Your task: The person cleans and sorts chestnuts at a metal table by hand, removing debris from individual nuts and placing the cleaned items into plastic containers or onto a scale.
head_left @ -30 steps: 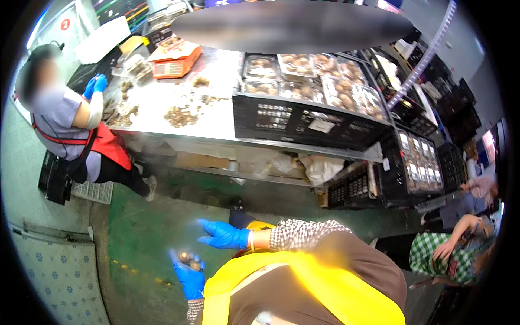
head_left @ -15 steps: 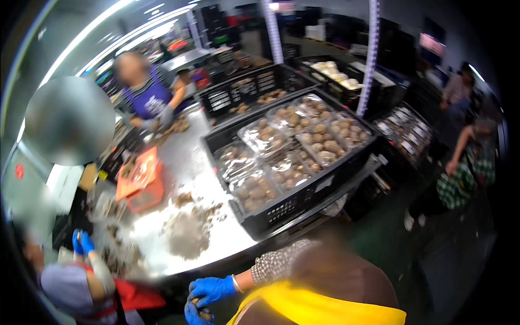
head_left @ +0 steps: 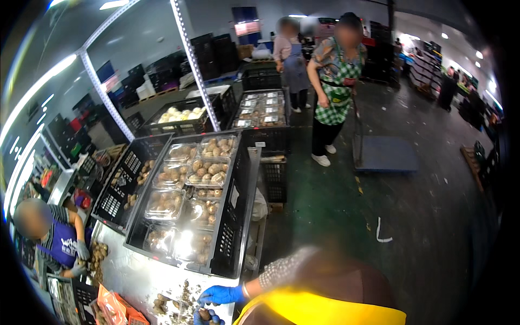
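Note:
At the lower edge, beside the metal table point(head_left: 115, 257), my left hand point(head_left: 215, 320), in a blue glove, is partly cut off and curls around a brown round piece of produce point(head_left: 204, 313). Just above it is my right hand point(head_left: 225, 294), gloved in blue too. Its fingers are bent and drawn together; what they pinch, if anything, is too small to make out. Loose brown pieces point(head_left: 160, 304) and dark crumbs lie on the tabletop by my hands. Beyond them, a large black crate point(head_left: 221, 238) holds several clear boxes point(head_left: 165, 205) of the same brown produce.
An orange basket point(head_left: 131, 316) stands at the lower left. Across the table, a person in a purple apron point(head_left: 64, 241) handles brown pieces. Another black crate point(head_left: 116, 181) adjoins the large one. Farther right, a person in a green checked apron point(head_left: 341, 92) stands by a flat trolley point(head_left: 385, 153).
My view has swung to the right, so the crates and table sit farther left and the floor with the trolley shows. My gloved hands stay close together, now beside the table's edge.

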Tool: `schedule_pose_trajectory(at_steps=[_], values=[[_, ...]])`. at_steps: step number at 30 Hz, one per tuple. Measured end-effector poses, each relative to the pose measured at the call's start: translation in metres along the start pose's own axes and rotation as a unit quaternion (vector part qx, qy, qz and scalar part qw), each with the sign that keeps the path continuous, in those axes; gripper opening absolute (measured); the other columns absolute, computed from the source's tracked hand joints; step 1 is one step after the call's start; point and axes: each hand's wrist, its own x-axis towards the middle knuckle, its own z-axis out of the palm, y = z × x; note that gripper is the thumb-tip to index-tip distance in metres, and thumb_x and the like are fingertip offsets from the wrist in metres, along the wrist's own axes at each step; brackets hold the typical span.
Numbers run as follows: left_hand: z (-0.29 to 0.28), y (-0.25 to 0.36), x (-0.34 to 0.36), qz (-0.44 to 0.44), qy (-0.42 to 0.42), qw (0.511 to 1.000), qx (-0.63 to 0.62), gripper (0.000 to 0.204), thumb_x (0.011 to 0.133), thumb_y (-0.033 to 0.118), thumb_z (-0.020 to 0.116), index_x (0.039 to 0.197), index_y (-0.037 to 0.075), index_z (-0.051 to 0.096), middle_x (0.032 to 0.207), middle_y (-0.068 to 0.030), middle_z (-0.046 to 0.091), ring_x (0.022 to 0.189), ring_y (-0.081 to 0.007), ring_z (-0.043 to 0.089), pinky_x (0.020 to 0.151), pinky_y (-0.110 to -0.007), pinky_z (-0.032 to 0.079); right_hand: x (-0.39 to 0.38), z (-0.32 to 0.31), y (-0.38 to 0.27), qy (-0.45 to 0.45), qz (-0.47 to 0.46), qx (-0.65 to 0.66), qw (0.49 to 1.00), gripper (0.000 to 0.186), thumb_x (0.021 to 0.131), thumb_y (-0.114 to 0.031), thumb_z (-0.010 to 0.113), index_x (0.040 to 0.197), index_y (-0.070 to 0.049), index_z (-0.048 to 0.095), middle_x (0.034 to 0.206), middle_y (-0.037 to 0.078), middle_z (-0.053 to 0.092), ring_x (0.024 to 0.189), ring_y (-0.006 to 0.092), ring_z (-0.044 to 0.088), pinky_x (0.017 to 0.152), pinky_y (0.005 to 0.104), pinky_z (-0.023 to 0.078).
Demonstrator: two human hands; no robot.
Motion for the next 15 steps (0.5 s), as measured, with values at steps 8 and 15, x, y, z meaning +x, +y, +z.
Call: schedule_pose_trajectory(at_steps=[8, 15], values=[[-0.043, 0.034, -0.021, -0.075, -0.035, 0.996, -0.021, 0.038, 0.090, 0.042, 0.041, 0.068, 0.011, 0.043, 0.063, -0.0020, 0.045, 0.046, -0.0147, 0.037, 0.040, -0.027, 0.033, -0.063, -0.026, 0.060, 0.119, 0.054, -0.065, 0.989, 0.031, 0.084, -0.031, 0.054, 0.095, -0.002, 0.058, 0.078, 0.003, 0.056, 0.070, 0.0099, 0.050, 0.060, 0.0236, 0.043], [-0.083, 0.051, -0.019, -0.018, 0.003, 1.000, -0.025, 0.036, 0.090, 0.041, 0.041, 0.070, 0.010, 0.043, 0.061, -0.0018, 0.045, 0.045, -0.0140, 0.037, 0.040, -0.026, 0.033, -0.299, -0.118, 0.071, 0.501, 0.262, -0.151, 0.811, 0.059, 0.079, -0.032, 0.058, 0.126, -0.003, 0.037, 0.112, 0.015, 0.054, 0.096, 0.0247, 0.055, 0.075, 0.0378, 0.048]])
